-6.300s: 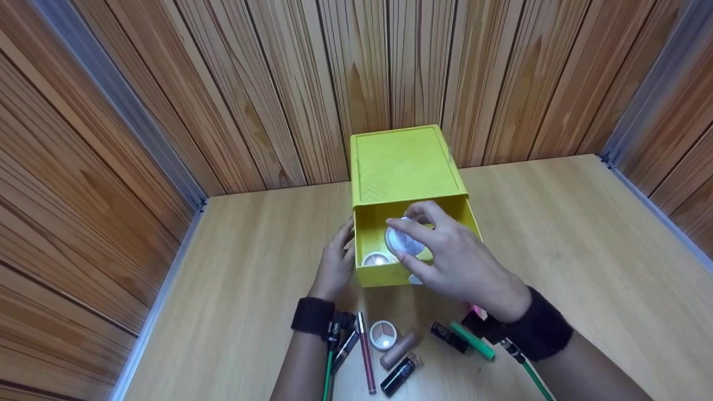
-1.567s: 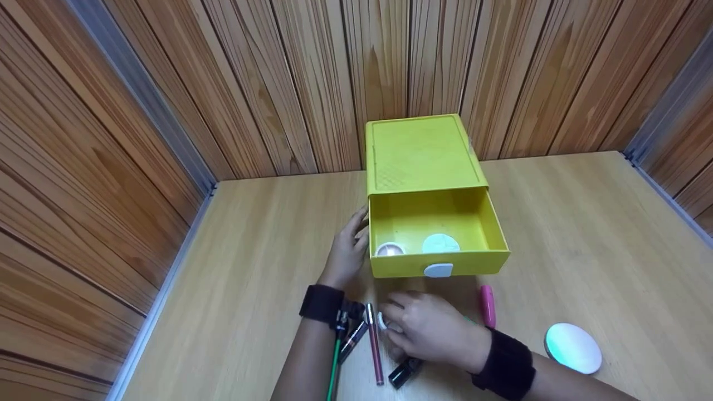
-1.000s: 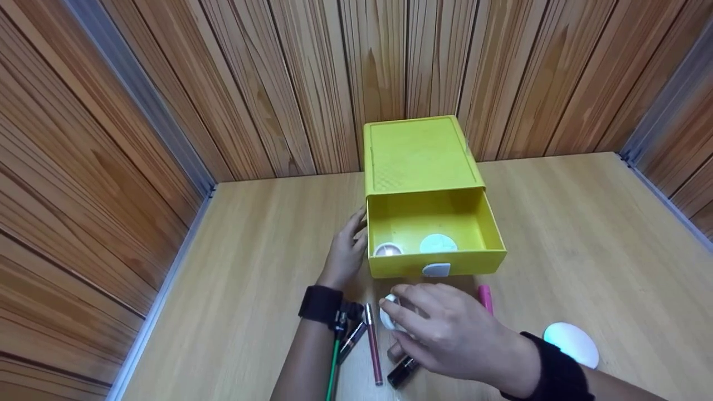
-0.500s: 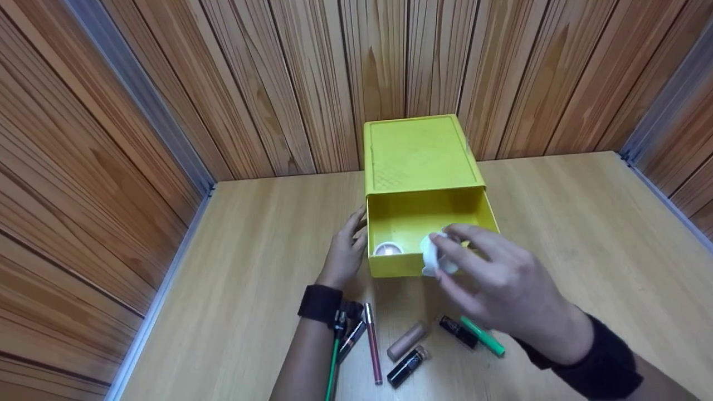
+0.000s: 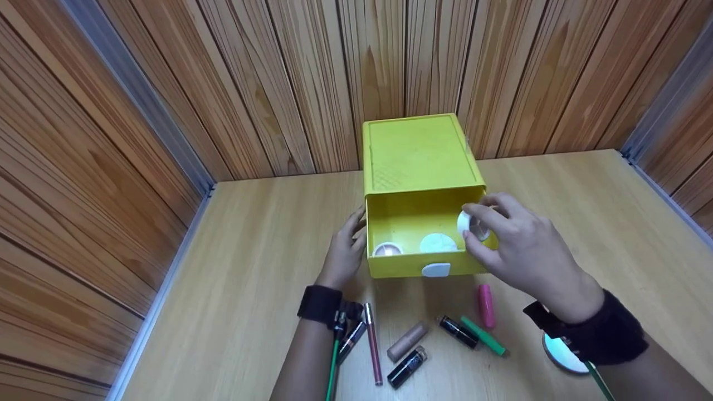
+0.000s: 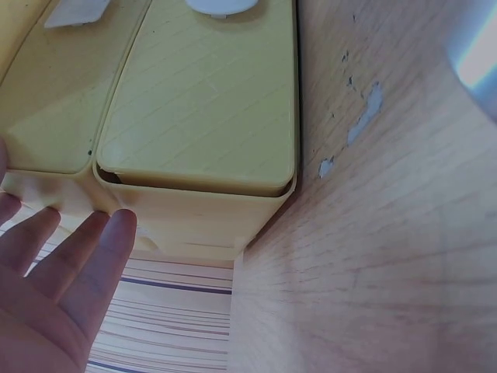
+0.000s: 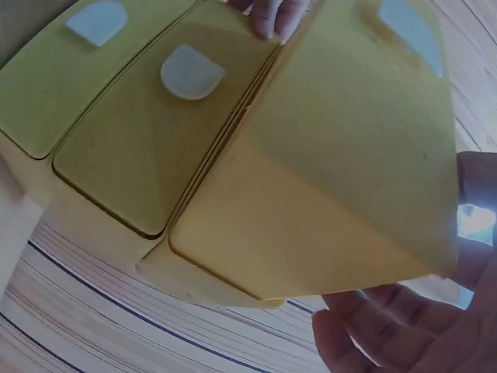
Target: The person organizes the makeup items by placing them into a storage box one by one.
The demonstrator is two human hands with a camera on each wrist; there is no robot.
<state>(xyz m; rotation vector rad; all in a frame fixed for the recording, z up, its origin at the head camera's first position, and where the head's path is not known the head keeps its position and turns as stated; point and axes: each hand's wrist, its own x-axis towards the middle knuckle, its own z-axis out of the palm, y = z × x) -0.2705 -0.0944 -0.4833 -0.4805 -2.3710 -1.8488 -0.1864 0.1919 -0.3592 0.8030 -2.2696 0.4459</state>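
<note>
In the head view my right hand (image 5: 526, 250) pinches a small round white-rimmed makeup compact (image 5: 463, 224) between thumb and fingers. It holds the compact tilted over the right side of the pulled-out top drawer (image 5: 395, 268). Inside that drawer lie another small round compact (image 5: 387, 249) at the front left and a flat white disc (image 5: 438, 243) near the middle. My left hand (image 5: 342, 256) rests against the left side of the yellow drawer unit (image 5: 420, 153); in the left wrist view its fingers (image 6: 112, 241) are nearly straight along the unit's side.
On the table before the unit lie a slim dark-red tube (image 5: 373, 348), a taupe tube (image 5: 407, 341), black tubes (image 5: 407, 367), a green tube (image 5: 483, 336) and a pink tube (image 5: 486, 305). A round disc (image 5: 562, 353) sits partly under my right wrist. A wood-panelled wall stands behind.
My right hand has picked up the compact from the table and carried it up and right over the drawer. The white disc has come to lie in the drawer. My left hand stays against the unit.
</note>
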